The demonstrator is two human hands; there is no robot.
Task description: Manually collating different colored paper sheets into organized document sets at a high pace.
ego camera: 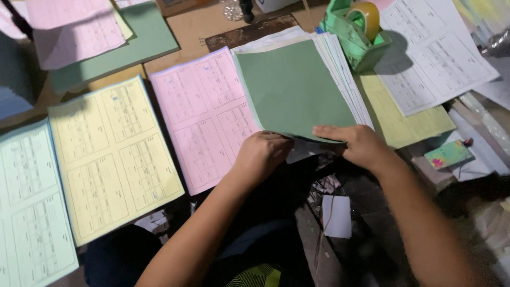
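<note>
Green sheet's [292, 87] near edge under both hands [263, 154] [358, 143]; fingertips hidden

A brown work table [202, 29] is seen under loose papers. At nine o'clock a stack of yellow printed forms [114, 154] is laid, with pale blue forms [29, 207] just beside it. At one o'clock a green tape dispenser [353, 32] is set. White printed sheets [435, 58] are spread at two o'clock. The lower edge is left in deep shadow.
</note>
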